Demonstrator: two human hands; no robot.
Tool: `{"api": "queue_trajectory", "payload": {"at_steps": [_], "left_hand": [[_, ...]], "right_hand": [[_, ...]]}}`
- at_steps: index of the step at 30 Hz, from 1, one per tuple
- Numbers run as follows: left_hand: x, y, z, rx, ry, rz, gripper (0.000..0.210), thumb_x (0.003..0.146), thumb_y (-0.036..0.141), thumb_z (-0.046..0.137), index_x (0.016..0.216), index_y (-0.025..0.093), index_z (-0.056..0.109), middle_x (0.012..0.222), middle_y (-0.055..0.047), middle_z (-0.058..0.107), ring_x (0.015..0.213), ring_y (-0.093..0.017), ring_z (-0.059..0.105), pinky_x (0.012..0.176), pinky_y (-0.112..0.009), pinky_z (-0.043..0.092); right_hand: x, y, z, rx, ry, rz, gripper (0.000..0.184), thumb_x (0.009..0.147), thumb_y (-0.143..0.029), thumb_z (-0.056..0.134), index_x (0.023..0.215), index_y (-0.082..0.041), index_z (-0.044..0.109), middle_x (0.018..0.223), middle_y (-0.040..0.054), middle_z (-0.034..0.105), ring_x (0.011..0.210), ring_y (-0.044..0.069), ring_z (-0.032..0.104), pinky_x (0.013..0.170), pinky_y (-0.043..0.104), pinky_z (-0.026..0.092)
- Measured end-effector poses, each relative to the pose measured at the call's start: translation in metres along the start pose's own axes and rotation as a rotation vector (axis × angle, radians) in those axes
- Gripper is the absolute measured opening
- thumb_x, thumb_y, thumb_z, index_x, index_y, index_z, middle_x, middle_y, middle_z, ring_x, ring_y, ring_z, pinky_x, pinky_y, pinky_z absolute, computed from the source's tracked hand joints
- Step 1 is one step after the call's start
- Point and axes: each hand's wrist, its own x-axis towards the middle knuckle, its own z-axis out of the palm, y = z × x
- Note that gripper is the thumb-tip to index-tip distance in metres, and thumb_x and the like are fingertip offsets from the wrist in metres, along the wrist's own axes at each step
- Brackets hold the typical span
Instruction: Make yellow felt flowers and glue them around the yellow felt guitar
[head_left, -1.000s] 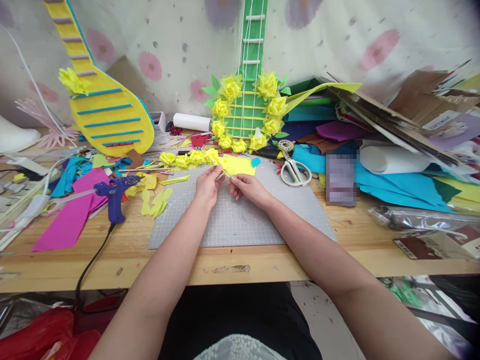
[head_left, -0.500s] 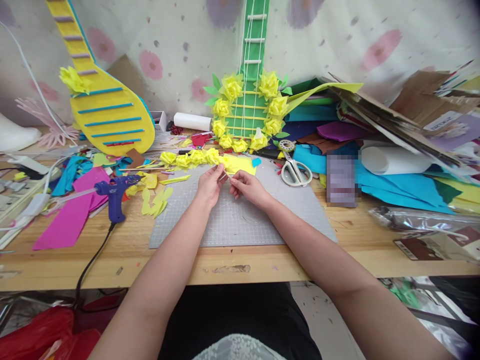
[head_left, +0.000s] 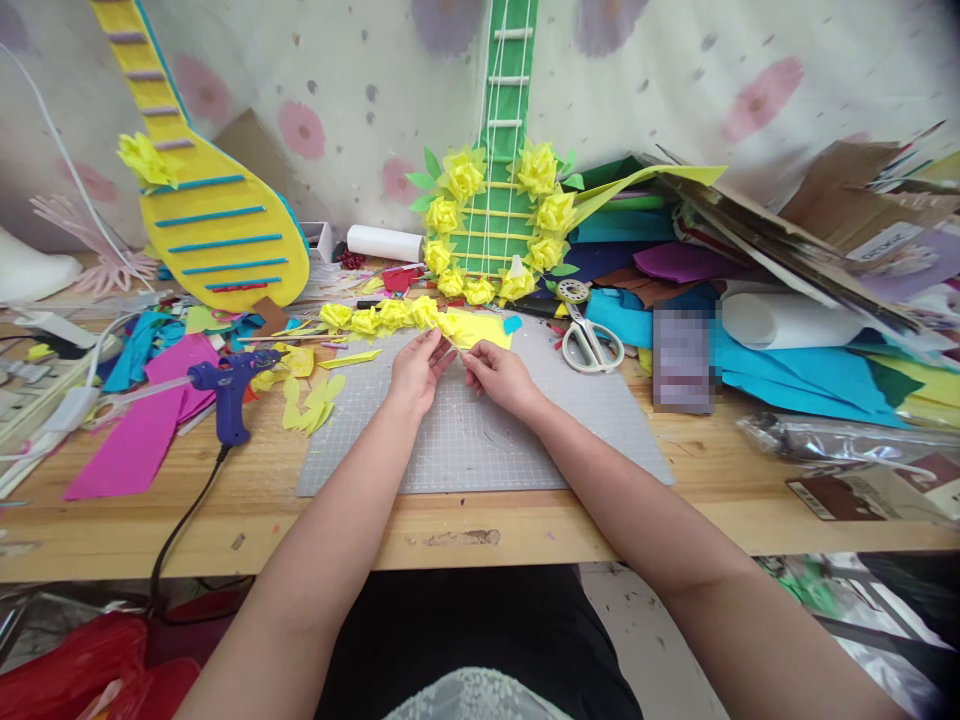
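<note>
Over the grey cutting mat (head_left: pixel 480 450), my two hands meet at a thin, light-coloured stick (head_left: pixel 453 345). My left hand (head_left: pixel 417 372) pinches its upper end between thumb and fingers, while my right hand (head_left: pixel 501 376) grips the lower end. A bit of yellow crepe paper shows by the left fingertips; I cannot tell whether it is on the stick. Just beyond lie a row of yellow paper flowers (head_left: pixel 379 318) and a yellow paper sheet (head_left: pixel 484 328). Loose yellow petals (head_left: pixel 319 405) rest on the mat's left edge.
A blue glue gun (head_left: pixel 231 390) with a cord stands at left by magenta paper (head_left: pixel 135 440). Scissors (head_left: pixel 591 345) lie at right. Behind are a yellow lute-shaped craft (head_left: pixel 225 230) and a green flowered one (head_left: pixel 495 220). Paper and cardboard (head_left: pixel 840 210) pile up at right.
My right hand has shifted slightly right along the stick, so the hands are a little farther apart and more of the stick shows. The other things stay in place.
</note>
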Motion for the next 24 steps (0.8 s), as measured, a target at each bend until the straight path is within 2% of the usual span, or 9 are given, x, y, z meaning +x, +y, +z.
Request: {"api": "queue_trajectory", "payload": {"at_steps": [8, 17, 24], "left_hand": [[-0.0024, -0.0019, 0.0027, 0.039, 0.09, 0.011, 0.004, 0.073, 0.016, 0.059, 0.073, 0.015, 0.062, 0.076, -0.002, 0.065, 0.073, -0.01, 0.06, 0.075, -0.025, 0.048], [-0.0047, -0.0076, 0.009, 0.142, 0.173, 0.121, 0.004, 0.067, 0.017, 0.058, 0.067, 0.014, 0.06, 0.071, 0.0, 0.062, 0.066, -0.009, 0.056, 0.063, -0.021, 0.044], [-0.0034, -0.0062, 0.0078, 0.145, 0.162, 0.159, 0.005, 0.069, 0.02, 0.057, 0.067, 0.015, 0.059, 0.072, 0.0, 0.061, 0.067, -0.009, 0.056, 0.06, -0.019, 0.042]], "right_hand": [[-0.001, -0.0007, -0.0022, -0.045, -0.061, -0.039, 0.017, 0.082, -0.031, 0.047, 0.069, -0.02, 0.044, 0.052, -0.0046, 0.054, 0.04, 0.007, 0.045, 0.044, 0.021, 0.037], [-0.0015, -0.0022, -0.0034, 0.147, -0.222, -0.012, 0.021, 0.081, -0.035, 0.049, 0.068, -0.019, 0.043, 0.049, -0.006, 0.05, 0.04, 0.006, 0.042, 0.041, 0.02, 0.035], [0.0007, 0.0027, 0.0031, 0.253, -0.205, 0.059, 0.026, 0.078, -0.044, 0.052, 0.074, -0.018, 0.048, 0.053, -0.0036, 0.054, 0.045, 0.007, 0.049, 0.044, 0.02, 0.041]]}}
